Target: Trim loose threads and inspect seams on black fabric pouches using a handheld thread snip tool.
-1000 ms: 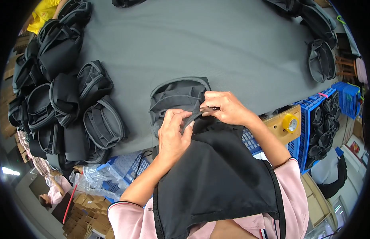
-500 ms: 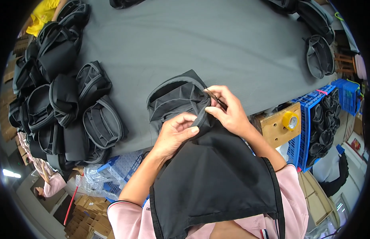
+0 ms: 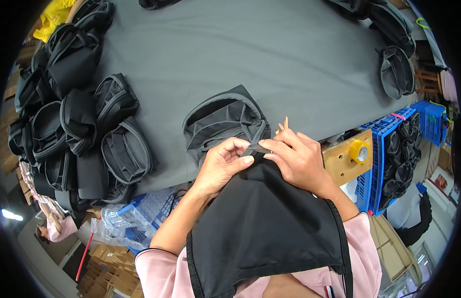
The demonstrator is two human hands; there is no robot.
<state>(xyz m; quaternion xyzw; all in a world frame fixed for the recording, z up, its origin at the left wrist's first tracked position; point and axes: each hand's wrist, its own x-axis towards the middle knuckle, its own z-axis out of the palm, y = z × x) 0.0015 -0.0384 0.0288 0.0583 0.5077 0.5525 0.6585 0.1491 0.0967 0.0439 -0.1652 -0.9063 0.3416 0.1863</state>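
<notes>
A black fabric pouch [image 3: 218, 126] with a stiff piped rim and inner dividers lies on its back part, its opening toward me. My left hand [image 3: 223, 164] pinches the grey edge binding at its near right corner between thumb and fingers. Beside it, my right hand [image 3: 295, 156] is closed on what look like small thread snips [image 3: 260, 148]; their dark pointed blades touch the binding near my left fingertips. Orange-yellow ends [image 3: 284, 124] stick up behind my right fingers. The rest of the tool is hidden in the hand. A black apron [image 3: 270, 223] covers my front.
Several similar black pouches [image 3: 126, 154] are heaped at the left of the grey-covered table [image 3: 310, 59]; more [image 3: 396, 72] lie at the far right. A wooden block [image 3: 337, 161] bears yellow tape [image 3: 359, 151]. Beside it stands a blue crate [image 3: 379, 164] of pouches.
My right hand has turned and come down toward my left fingers, bringing the blades from the pouch's right rim to the pinched binding. The orange-yellow ends have come into sight.
</notes>
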